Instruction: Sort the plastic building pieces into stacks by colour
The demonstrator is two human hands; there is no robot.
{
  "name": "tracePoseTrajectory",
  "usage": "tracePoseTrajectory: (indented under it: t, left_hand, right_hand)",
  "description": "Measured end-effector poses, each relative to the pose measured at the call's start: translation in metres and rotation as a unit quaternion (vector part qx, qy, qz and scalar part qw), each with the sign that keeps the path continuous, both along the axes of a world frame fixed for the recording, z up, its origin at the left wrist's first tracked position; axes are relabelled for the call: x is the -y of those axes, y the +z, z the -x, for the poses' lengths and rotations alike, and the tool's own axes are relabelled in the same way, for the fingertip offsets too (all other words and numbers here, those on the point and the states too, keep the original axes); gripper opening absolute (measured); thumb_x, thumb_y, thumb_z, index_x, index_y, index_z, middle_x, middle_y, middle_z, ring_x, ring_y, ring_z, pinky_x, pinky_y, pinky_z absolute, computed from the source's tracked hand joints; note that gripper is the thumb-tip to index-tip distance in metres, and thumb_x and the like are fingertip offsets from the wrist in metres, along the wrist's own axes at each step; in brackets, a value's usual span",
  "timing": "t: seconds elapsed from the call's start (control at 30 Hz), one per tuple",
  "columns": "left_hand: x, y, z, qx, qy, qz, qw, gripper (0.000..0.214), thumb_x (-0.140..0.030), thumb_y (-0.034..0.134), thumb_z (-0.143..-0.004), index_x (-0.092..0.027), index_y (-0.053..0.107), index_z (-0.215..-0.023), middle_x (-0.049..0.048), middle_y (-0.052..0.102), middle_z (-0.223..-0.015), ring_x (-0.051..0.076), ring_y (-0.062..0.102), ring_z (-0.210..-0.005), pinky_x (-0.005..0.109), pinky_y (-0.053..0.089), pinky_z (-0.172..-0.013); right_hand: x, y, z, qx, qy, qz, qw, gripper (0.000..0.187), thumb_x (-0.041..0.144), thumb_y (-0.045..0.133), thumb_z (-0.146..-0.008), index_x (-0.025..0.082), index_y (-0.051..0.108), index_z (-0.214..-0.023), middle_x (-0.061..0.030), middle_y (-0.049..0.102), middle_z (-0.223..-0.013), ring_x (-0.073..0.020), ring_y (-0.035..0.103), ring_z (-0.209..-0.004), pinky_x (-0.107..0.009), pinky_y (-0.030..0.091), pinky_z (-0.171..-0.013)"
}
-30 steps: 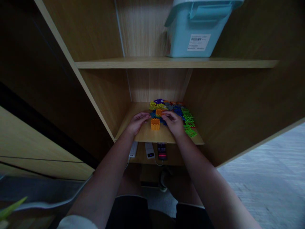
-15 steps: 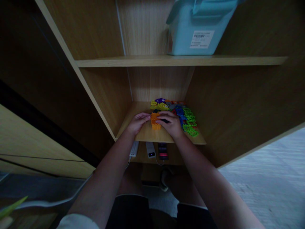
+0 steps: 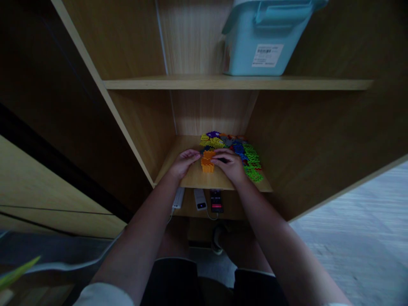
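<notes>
Bends the fingers of the left hand at the centre of the frame, with thumb and index tips close together just beside the left edge of an orange plate; cannot tell whether gripping it. Pinches the orange plate between thumb and fingers of the right hand, at the back top edge of a small orange box on the shelf; cannot tell whether joined.

From left to right, meets a green leaf at lower left, then, below centre, a white device, a white power bank with a lit display too small to read, and a phone with a red bar and illegible text on screen. Finds yellow pieces behind the hands, blue pieces to their right, and green pieces beyond. Sees at upper right a light blue bin with a white label, showing a barcode and print too blurred to read.

Compared with one second ago, brings the orange plate, then apart behind the orange box, forward to meet it in view.
</notes>
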State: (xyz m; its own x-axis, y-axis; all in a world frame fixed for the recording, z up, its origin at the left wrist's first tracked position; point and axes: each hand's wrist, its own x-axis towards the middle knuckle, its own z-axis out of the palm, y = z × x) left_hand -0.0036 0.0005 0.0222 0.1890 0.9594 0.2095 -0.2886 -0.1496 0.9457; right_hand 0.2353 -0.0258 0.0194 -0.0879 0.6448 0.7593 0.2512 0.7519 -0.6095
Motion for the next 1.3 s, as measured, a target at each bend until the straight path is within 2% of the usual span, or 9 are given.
tracePoseTrajectory:
  t: [0.17,0.33,0.4,0.7,0.93,1.17,1.3]
  left_hand:
    - [-0.001,-0.005,0.000,0.012,-0.019,-0.036,0.999,0.055,-0.045,0.104,-0.062,-0.021,0.077,-0.103,0.0047,0.077,-0.108,0.019,0.068,-0.103,0.036,0.048,-0.101]
    - [-0.008,-0.016,-0.002,-0.058,-0.078,-0.077,0.992,0.080,-0.028,0.109,-0.049,-0.024,0.072,-0.119,0.0072,0.073,-0.122,0.026,0.063,-0.124,0.045,0.044,-0.115]
    - [-0.010,-0.020,-0.002,-0.083,-0.084,-0.088,0.989,0.085,-0.027,0.109,-0.049,-0.025,0.070,-0.125,0.0078,0.071,-0.126,0.028,0.062,-0.128,0.047,0.042,-0.117]
    - [-0.014,-0.026,0.000,-0.118,-0.094,-0.108,0.983,0.078,-0.035,0.105,-0.061,-0.026,0.067,-0.129,0.0083,0.068,-0.130,0.028,0.061,-0.129,0.049,0.043,-0.117]
    - [-0.016,-0.028,0.001,-0.125,-0.091,-0.116,0.981,0.074,-0.035,0.105,-0.061,-0.025,0.069,-0.125,0.0081,0.067,-0.127,0.027,0.058,-0.128,0.047,0.041,-0.117]
    - [-0.010,-0.020,0.001,-0.126,-0.100,-0.109,0.981,0.072,-0.035,0.104,-0.063,-0.024,0.069,-0.125,0.0076,0.067,-0.124,0.026,0.059,-0.124,0.046,0.042,-0.116]
    - [-0.009,-0.019,0.001,-0.118,-0.091,-0.104,0.983,0.072,-0.034,0.104,-0.061,-0.025,0.071,-0.124,0.0069,0.067,-0.121,0.026,0.059,-0.123,0.045,0.042,-0.115]
  right_hand:
    - [0.003,-0.001,-0.004,0.009,0.005,0.013,1.000,0.016,0.048,0.088,-0.090,0.032,0.087,-0.092,-0.0064,0.080,-0.115,-0.0247,0.076,-0.108,-0.046,0.061,-0.102]
    - [0.000,-0.006,-0.004,0.021,0.020,0.025,0.999,0.021,0.053,0.088,-0.089,0.031,0.086,-0.091,-0.0067,0.081,-0.112,-0.0247,0.077,-0.106,-0.046,0.061,-0.101]
    - [-0.001,-0.007,-0.003,0.023,0.021,0.027,0.999,0.022,0.053,0.088,-0.088,0.031,0.086,-0.090,-0.0069,0.080,-0.111,-0.0248,0.077,-0.104,-0.046,0.061,-0.100]
    - [0.001,-0.004,-0.001,0.031,0.025,0.044,0.998,0.028,0.056,0.087,-0.087,0.029,0.081,-0.089,-0.0070,0.080,-0.107,-0.0254,0.076,-0.103,-0.044,0.062,-0.096]
    - [0.000,-0.005,-0.001,0.033,0.035,0.048,0.998,0.031,0.059,0.088,-0.085,0.029,0.080,-0.091,-0.0071,0.078,-0.109,-0.0254,0.075,-0.104,-0.044,0.061,-0.093]
    - [0.000,-0.007,-0.001,0.041,0.036,0.092,0.994,0.039,0.060,0.089,-0.082,0.030,0.078,-0.104,-0.0073,0.076,-0.125,-0.0267,0.072,-0.115,-0.042,0.059,-0.094]
    - [-0.001,-0.010,-0.001,0.050,0.035,0.127,0.990,0.043,0.060,0.088,-0.082,0.030,0.076,-0.110,-0.0050,0.079,-0.117,-0.0261,0.072,-0.110,-0.044,0.057,-0.097]
